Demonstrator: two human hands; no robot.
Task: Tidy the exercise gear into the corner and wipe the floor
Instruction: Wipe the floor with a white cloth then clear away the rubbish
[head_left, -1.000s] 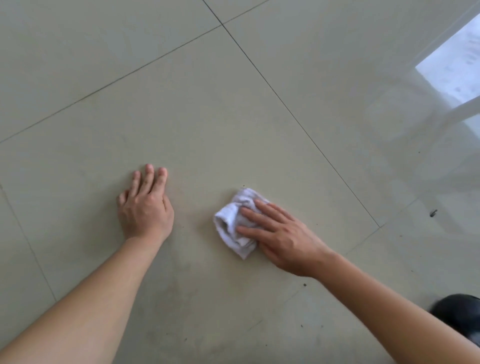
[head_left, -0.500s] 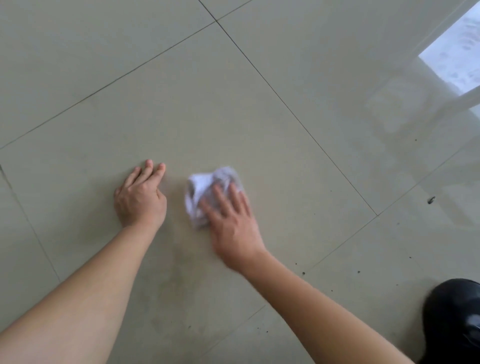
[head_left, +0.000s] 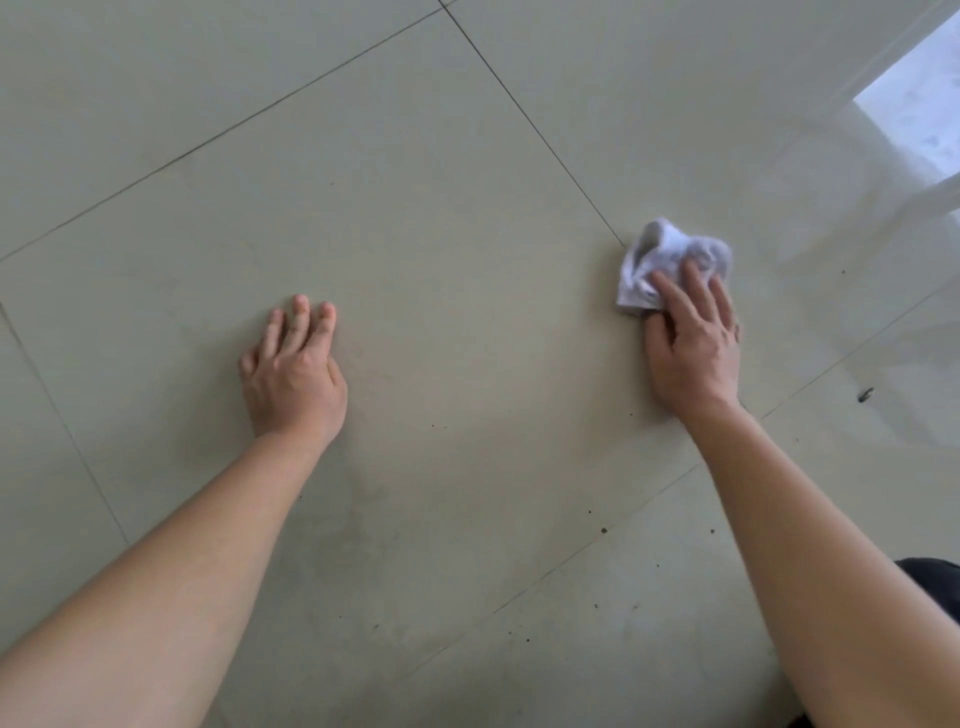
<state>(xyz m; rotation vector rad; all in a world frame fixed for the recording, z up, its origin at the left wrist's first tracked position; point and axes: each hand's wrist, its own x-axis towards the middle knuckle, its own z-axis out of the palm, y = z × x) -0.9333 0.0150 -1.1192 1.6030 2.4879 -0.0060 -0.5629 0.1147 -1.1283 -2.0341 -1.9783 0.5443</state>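
While the right hand (head_left: 693, 348) pressed a crumpled white cloth (head_left: 670, 260) onto the pale tiled floor (head_left: 415, 218), the wiping half of the task looked to be the step in hand; no exercise gear showed in the view. The cloth lay bunched over a grout line (head_left: 545, 140), far out to the person's right and well apart from the left hand (head_left: 293, 379). The right fingers (head_left: 675, 299) lay straight and slightly spread over the cloth's near half, pushing down on it rather than curling round it; whether the thumb caught its edge could not be told. The left hand was planted flat on the tile, fingers straight and close together, holding nothing, apparently as a brace.

Small dark specks (head_left: 603, 530) dotted the tiles nearer the person, and a larger dark fragment (head_left: 865, 395) lay just right of the wiping hand. The next stroke probably called for dragging the cloth back across that grit under steady flat pressure. As loosely wadded as it was, the cloth could roll or slip from under the fingers, so a firmer hold might serve better.
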